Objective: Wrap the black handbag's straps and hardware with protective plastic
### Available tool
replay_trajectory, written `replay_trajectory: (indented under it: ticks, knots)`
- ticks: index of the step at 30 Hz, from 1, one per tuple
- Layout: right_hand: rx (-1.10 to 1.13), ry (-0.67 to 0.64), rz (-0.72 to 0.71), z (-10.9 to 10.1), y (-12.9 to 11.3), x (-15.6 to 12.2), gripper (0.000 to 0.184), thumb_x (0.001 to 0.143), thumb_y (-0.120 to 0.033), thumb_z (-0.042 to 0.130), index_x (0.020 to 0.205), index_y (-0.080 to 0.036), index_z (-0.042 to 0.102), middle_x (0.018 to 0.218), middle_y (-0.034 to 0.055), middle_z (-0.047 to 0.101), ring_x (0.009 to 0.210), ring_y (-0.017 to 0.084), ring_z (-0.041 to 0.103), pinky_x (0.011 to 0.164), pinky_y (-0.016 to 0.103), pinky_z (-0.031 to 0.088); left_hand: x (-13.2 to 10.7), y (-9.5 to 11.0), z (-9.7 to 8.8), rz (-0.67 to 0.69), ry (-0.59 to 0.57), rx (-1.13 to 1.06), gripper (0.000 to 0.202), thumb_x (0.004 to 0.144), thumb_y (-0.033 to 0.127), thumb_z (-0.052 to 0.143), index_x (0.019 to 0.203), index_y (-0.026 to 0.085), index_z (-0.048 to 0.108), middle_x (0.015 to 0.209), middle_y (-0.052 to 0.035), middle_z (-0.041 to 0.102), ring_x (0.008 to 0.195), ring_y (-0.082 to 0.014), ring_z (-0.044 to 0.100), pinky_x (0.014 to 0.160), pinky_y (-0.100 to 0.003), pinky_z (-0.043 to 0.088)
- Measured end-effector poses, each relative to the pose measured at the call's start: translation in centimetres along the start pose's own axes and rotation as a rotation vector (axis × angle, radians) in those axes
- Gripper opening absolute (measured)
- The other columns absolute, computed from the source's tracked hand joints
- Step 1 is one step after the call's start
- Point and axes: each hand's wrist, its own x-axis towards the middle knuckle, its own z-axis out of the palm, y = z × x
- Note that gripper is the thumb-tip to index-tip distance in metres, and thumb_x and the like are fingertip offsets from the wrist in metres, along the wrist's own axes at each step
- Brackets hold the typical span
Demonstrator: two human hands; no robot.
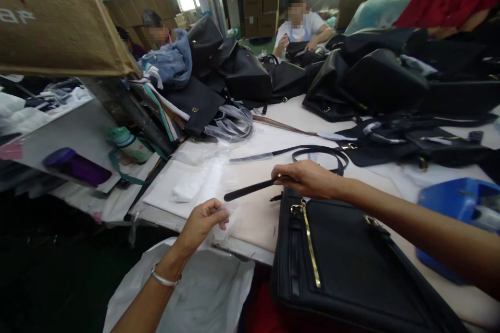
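Note:
My right hand (307,179) is closed on a black strap (248,189), whose rounded free end points left toward my other hand. Just left of that end, my left hand (209,216) has its thumb and fingers pinched together. Filmy clear plastic shows beside its fingertips, but I cannot tell whether they grip it. Below my right hand lies a black handbag (351,260) with a gold zipper (311,244) and gold buckles, reaching over the table's near edge. A coiled black strap (320,153), partly wrapped in clear plastic, rests behind my right hand.
Black bags (383,83) are heaped along the table's far side. A blue plastic container (457,203) stands at right. Below the table edge (242,247) hangs a white plastic bag (191,291). Two bottles (78,166) are at left. Other people sit beyond the bags.

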Motion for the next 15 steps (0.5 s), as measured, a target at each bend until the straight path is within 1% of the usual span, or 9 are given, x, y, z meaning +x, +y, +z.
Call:
replay_trajectory:
  ticks: [8, 12, 15]
  knots:
    - [-0.065, -0.009, 0.035, -0.4, 0.2, -1.6, 0.017, 0.093, -0.030, 0.047, 0.102, -0.021, 0.057, 0.080, 0.0028, 0.065, 0.070, 0.015, 0.057, 0.061, 0.023, 0.029, -0.1, 1.0, 0.5, 0.011, 0.002, 0.049, 0.021, 0.080, 0.033, 0.067, 0.076, 0.016, 0.055, 0.068, 0.0016, 0.062, 0.058, -0.0105, 0.055, 0.064, -0.024, 0.042]
    - [-0.098, -0.037, 0.013, -0.8, 0.1, -2.1, 0.017, 0.092, -0.031, 0.048, 0.100, -0.021, 0.059, 0.081, 0.0033, 0.066, 0.070, 0.016, 0.059, 0.061, 0.024, 0.029, 0.0, 1.3, 0.9, -0.001, 0.013, 0.067, 0.022, 0.080, 0.034, 0.066, 0.078, 0.016, 0.055, 0.068, 0.0011, 0.063, 0.058, -0.0112, 0.055, 0.063, -0.024, 0.042]
    - [-0.120, -0.068, -0.020, -1.1, 0.1, -2.2, 0.018, 0.092, -0.031, 0.049, 0.104, -0.022, 0.061, 0.080, 0.0035, 0.067, 0.071, 0.016, 0.059, 0.060, 0.024, 0.029, 0.2, 1.6, 1.5, -0.003, 0.010, 0.084, 0.022, 0.080, 0.035, 0.065, 0.081, 0.016, 0.054, 0.071, 0.0004, 0.065, 0.058, -0.0114, 0.056, 0.063, -0.025, 0.043]
